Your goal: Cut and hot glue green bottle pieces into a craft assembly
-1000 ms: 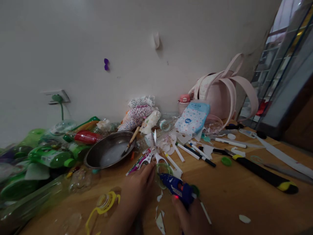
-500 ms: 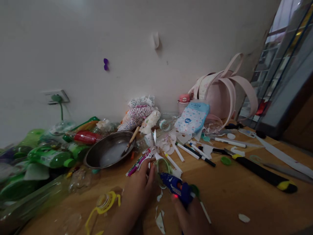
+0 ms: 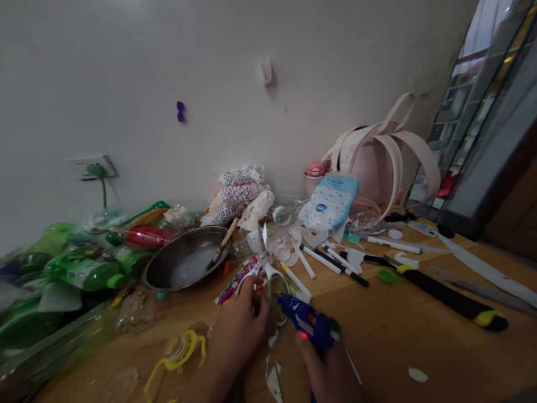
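My right hand (image 3: 329,372) is wrapped round a blue glue gun (image 3: 308,319), with a red light glowing beside the thumb. The gun's nozzle points left into a round, clear plastic piece (image 3: 277,299) with a greenish rim. At that piece's left side, the curled fingers and thumb of my left hand (image 3: 243,316) grip its edge; part of the hold is hidden. Just beyond the left fingertips lie white-handled scissors (image 3: 262,246), blades pointing away. Magenta and green markers (image 3: 234,286) lie left of the scissors.
A metal basin (image 3: 157,274) holds whitish liquid and a brush (image 3: 224,240). Green plastic bottles (image 3: 79,271) crowd the left. Markers (image 3: 321,260), a black-yellow cutter (image 3: 448,296) and plastic scraps lie right. A pink backpack (image 3: 373,168) stands behind; yellow plastic strip (image 3: 191,347) lies near front left.
The glue gun's nozzle has moved slightly right and up at the clear plastic piece. My left hand stays almost in place, still at the piece's edge.
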`<move>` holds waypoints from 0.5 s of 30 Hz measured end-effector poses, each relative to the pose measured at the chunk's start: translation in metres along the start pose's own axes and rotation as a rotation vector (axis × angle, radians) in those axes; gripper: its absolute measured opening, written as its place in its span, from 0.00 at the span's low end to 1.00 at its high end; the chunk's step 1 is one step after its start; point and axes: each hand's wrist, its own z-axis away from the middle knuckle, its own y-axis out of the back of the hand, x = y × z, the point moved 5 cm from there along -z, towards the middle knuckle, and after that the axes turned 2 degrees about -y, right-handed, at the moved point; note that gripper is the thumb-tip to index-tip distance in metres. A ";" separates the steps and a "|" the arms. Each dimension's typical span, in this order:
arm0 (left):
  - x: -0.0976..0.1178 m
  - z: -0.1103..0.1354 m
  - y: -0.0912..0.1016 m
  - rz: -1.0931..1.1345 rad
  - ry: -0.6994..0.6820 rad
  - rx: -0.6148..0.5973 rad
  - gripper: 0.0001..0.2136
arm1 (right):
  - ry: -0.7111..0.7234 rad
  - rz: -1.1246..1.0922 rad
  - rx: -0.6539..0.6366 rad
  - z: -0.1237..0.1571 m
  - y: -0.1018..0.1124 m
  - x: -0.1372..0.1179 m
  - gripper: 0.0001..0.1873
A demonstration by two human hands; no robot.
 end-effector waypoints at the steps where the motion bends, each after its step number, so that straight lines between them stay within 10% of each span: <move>1: 0.000 0.000 0.001 -0.001 -0.014 0.017 0.11 | -0.008 -0.008 -0.002 0.000 0.000 0.001 0.24; 15: 0.000 0.002 0.009 0.073 -0.243 0.209 0.14 | -0.027 -0.068 -0.034 -0.002 0.002 0.001 0.27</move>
